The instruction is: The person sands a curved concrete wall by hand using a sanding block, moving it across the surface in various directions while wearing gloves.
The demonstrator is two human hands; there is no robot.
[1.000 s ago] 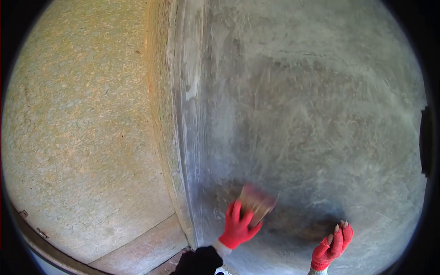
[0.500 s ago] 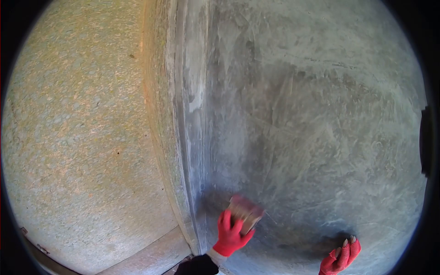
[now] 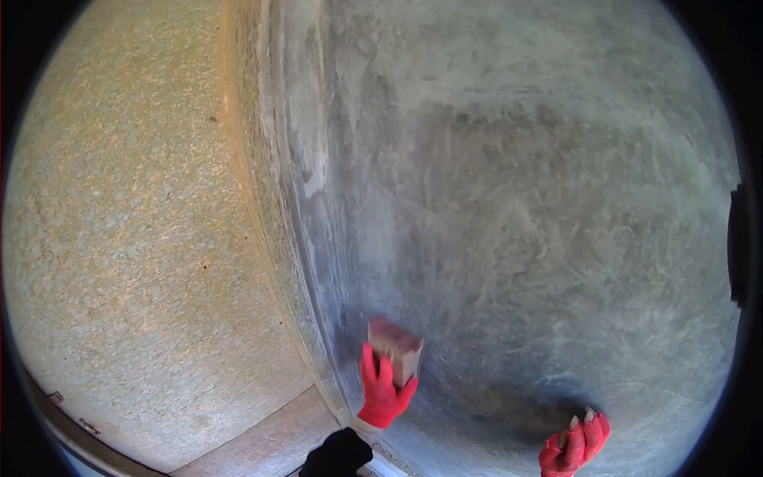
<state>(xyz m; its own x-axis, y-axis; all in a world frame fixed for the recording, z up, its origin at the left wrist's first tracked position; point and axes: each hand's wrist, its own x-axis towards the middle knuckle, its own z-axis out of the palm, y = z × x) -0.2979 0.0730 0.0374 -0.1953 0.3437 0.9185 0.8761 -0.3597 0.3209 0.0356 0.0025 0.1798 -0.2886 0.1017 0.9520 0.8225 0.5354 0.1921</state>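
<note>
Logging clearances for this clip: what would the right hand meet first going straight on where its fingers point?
The right hand would likely meet only the grey surface; whether its fingertips already touch it is unclear. No separate object shows ahead.

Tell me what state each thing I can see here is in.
Block: gripped, tilted.
Left hand: gloved in red, closed on the block.
Right hand: gloved in red, nothing visible in it.
Wall: gray, patchy, streaked lighter and darker.
Board: speckled tan, with a seam low down.
Sleeve: black, only partly in view.
</note>
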